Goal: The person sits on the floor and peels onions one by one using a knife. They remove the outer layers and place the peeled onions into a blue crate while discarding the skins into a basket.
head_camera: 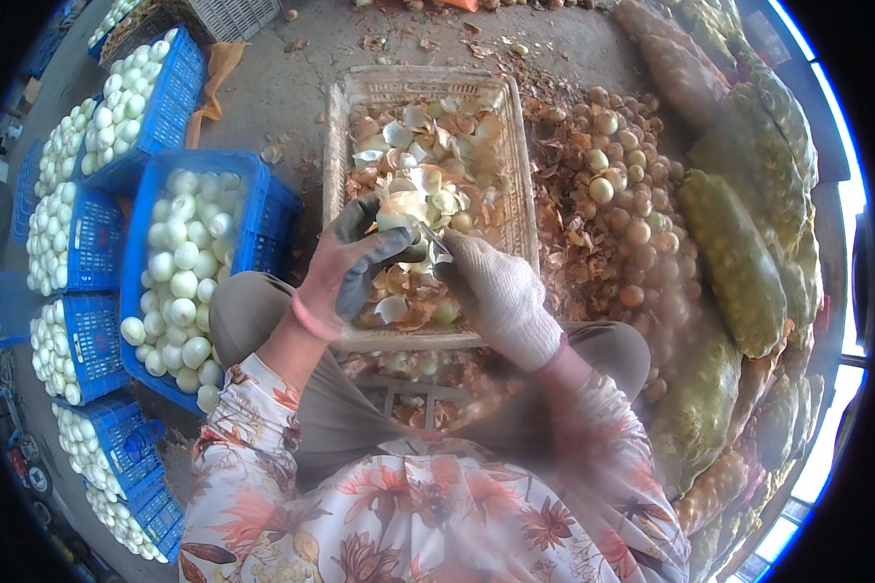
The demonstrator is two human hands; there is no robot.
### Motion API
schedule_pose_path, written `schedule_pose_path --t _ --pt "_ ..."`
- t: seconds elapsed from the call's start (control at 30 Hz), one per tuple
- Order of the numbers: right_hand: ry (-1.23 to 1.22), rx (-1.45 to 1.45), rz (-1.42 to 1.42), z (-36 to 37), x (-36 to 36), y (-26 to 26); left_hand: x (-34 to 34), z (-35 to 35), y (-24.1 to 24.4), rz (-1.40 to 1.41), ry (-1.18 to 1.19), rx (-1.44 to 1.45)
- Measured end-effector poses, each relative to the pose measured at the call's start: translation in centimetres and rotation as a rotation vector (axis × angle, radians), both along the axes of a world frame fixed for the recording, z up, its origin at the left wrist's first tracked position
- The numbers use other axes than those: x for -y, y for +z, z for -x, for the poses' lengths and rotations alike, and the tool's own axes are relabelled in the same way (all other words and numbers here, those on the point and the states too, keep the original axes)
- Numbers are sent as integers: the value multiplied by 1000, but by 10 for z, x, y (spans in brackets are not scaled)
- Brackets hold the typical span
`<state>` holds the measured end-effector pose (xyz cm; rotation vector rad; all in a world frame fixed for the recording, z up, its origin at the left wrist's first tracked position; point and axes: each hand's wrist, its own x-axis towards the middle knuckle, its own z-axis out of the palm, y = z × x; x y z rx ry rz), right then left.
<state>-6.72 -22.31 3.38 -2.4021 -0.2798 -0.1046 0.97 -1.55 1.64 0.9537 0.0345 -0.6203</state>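
Note:
My left hand (357, 251), in a pink glove with dark grey coated fingers, holds an onion (399, 210) with its skin partly off. My right hand (492, 284), in a white knitted glove, grips a small knife (435, 239) whose blade points up and left at the onion. Both hands are above a pale plastic crate (523, 182) lying between my knees. Loose onion skins (390, 310) and peeled pieces fill it. My fingers hide part of the onion and the knife's handle.
At left, a blue crate (135, 284) holds peeled white onions (182, 284); more filled blue crates (98, 251) stand beyond. Unpeeled onions (631, 233) are heaped at right among dry skins. Full mesh sacks (736, 262) line the far right. Skins litter the concrete floor (277, 87).

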Motion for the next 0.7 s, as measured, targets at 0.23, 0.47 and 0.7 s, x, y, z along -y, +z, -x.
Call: schedule_pose_path --t 0.23,0.47,0.7 --pt "-92 -175 -324 3 6 -15 5 -1 -17 -97 -49 97" --pt "-241 -131 -184 -10 7 -16 -7 1 -25 -717 -88 765" --pt "-214 -77 -232 2 7 -15 -84 2 52 -2067 415 1112"
